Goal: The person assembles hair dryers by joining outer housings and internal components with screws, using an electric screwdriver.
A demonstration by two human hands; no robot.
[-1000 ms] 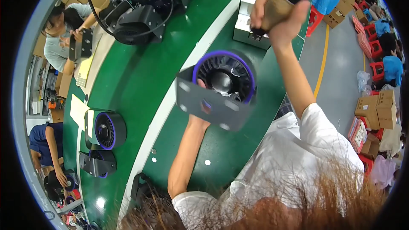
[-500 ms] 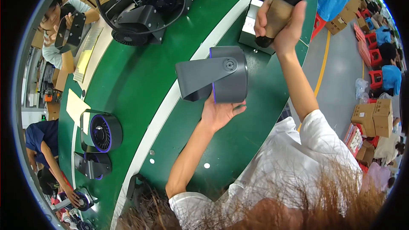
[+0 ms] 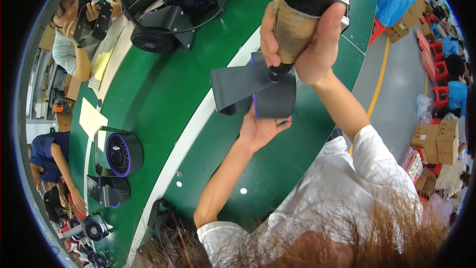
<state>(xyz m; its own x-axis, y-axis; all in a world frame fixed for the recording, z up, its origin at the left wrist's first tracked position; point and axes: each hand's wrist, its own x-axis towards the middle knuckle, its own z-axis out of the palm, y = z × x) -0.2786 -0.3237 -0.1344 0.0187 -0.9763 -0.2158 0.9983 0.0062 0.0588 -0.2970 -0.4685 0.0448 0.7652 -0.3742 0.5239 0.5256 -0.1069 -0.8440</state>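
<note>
A dark grey fan (image 3: 278, 98) with a purple ring stands over the green bench, its U-shaped grey bracket (image 3: 233, 85) pointing left. My left hand (image 3: 257, 131) holds it from below, thumb along the lower edge and the other fingers partly hidden under it. In my right hand (image 3: 322, 47) is a power screwdriver (image 3: 297, 22), black with a tan wrapped grip. Its nose points down at the pivot on the bracket's arm and appears to touch it. The tool covers the screw spot.
Several black fans (image 3: 152, 41) and a looped black cable lie at the far left. More fans (image 3: 118, 154) stand on the left beside a yellow sheet (image 3: 92, 117). Two people work across the bench. Cardboard boxes (image 3: 426, 136) and red stools are on the right.
My right hand has brought the screwdriver down and left onto the bracket's pivot. The fan in my left hand has shifted slightly right. A person's hand at lower left has moved off a fan.
</note>
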